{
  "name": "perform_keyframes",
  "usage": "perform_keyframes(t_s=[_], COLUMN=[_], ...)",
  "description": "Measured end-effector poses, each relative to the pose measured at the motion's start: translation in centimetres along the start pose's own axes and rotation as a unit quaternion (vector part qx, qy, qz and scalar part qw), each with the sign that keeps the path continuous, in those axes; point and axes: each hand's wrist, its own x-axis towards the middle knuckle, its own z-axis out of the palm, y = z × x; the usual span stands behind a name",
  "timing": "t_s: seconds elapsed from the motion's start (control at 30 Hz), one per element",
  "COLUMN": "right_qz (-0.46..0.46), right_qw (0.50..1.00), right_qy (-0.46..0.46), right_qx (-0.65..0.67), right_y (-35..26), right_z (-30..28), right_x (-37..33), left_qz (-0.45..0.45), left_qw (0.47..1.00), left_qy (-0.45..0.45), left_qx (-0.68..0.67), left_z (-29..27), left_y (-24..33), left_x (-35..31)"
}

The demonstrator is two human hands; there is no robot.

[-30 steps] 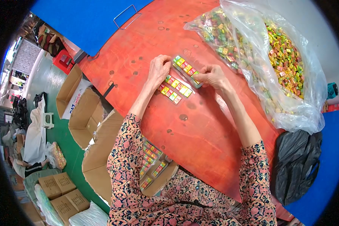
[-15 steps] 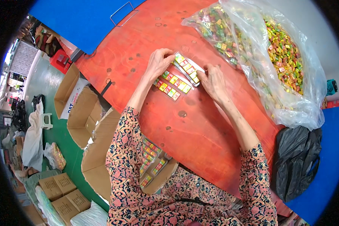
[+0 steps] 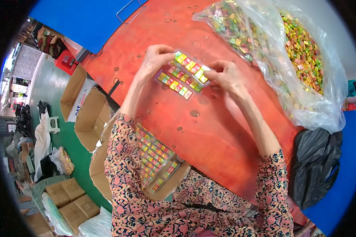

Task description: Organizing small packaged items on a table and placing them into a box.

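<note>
Between my hands a clear plastic strip (image 3: 190,66), filled with a row of small square wrapped pieces in yellow, green and red, is held up at a slant. My left hand (image 3: 156,59) pinches its upper left end. At the lower right end, my right hand (image 3: 228,78) grips it between thumb and fingers. Just below on the red table lie more filled strips (image 3: 174,85), side by side and partly covered by the held one.
A large clear bag (image 3: 261,75) of loose wrapped pieces (image 3: 304,59) lies at the right, with a black plastic bag (image 3: 314,168) nearer me. An open cardboard box (image 3: 101,173) holding rows of filled strips (image 3: 152,154) stands at the table's near left edge.
The strip in my hands has been lifted from the table and turned, its wrapped pieces now showing more fully. My left hand has shifted left, my right slightly right.
</note>
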Motion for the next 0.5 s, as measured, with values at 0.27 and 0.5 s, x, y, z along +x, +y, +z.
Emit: perform_keyframes(t_s=[0.27,0.5], right_qz=[-0.108,0.055], right_qw=[0.979,0.998], right_qy=[0.073,0.004], right_qx=[-0.155,0.018], right_y=[1.7,0.2], right_z=[2.5,2.8], right_x=[-1.9,-4.0], left_qz=[-0.013,0.001], left_qw=[0.994,0.995], left_qy=[0.004,-0.080], left_qx=[0.107,0.060], left_z=[-0.9,-1.5], left_y=[-0.8,-1.9], left_x=[-2.2,-1.0])
